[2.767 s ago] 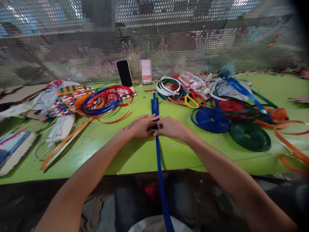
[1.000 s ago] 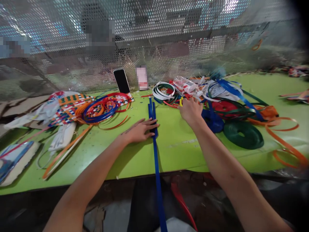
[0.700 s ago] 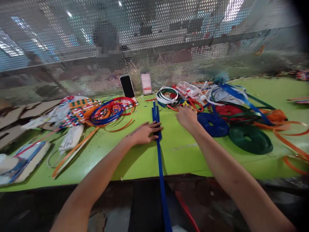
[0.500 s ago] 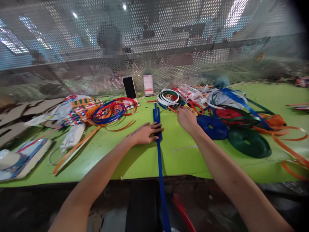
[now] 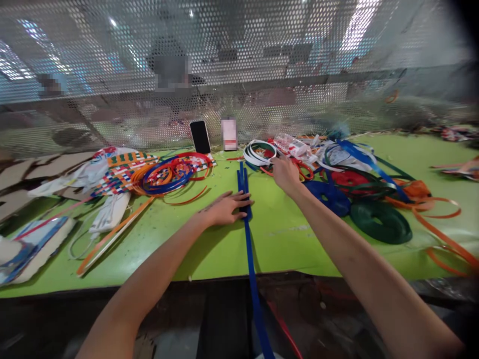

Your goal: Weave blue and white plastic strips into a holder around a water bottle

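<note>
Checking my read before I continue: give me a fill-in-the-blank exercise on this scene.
1. Of the left hand and right hand, only the ____ one lies on the flat blue strips.
2. Of the red roll, blue roll and green roll, the ____ one is nearest the table's front edge.
3. The curled strip right of the green roll is ____.

Missing words: left; green; orange

Light glares through the mesh [image 5: 239,107]; the bench [image 5: 292,249] gleams, blurring at its right edge, dark beneath its front.
</note>
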Available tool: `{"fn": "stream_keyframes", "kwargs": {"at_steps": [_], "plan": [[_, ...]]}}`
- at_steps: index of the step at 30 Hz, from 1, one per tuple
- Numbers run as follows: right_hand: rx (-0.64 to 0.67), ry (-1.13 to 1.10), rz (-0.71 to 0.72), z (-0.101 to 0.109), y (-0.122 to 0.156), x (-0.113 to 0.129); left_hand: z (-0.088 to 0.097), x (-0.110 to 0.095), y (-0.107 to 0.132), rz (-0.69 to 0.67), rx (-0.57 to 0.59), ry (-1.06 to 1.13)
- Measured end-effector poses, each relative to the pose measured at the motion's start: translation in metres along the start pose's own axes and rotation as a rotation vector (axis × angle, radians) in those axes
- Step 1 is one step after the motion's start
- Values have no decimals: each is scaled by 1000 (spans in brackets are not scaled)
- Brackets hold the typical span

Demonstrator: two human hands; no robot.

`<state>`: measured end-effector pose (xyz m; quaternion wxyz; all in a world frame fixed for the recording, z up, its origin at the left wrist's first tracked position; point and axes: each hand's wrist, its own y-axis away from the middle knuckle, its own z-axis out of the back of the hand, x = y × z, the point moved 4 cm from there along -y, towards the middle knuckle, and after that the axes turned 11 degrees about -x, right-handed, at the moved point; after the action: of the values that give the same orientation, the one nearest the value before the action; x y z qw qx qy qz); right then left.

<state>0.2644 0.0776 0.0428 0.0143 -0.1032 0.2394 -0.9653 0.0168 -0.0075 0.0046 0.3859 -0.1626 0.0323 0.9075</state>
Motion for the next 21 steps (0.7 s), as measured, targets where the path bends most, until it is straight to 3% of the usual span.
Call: {"fn": "stream_keyframes", "kwargs": {"at_steps": [8, 13, 17, 21], "plan": [[-29, 144, 34, -20, -44, 20, 0, -2, 1, 8, -33, 14], [-66, 8, -40, -22, -57, 21, -2, -3, 1, 13, -28, 22], [-251, -25, -84, 6, -66, 29, 0, -3, 1, -2, -34, 21], [-490, -4, -76, 66, -66, 29, 0, -3, 0, -19, -18, 16]]}}
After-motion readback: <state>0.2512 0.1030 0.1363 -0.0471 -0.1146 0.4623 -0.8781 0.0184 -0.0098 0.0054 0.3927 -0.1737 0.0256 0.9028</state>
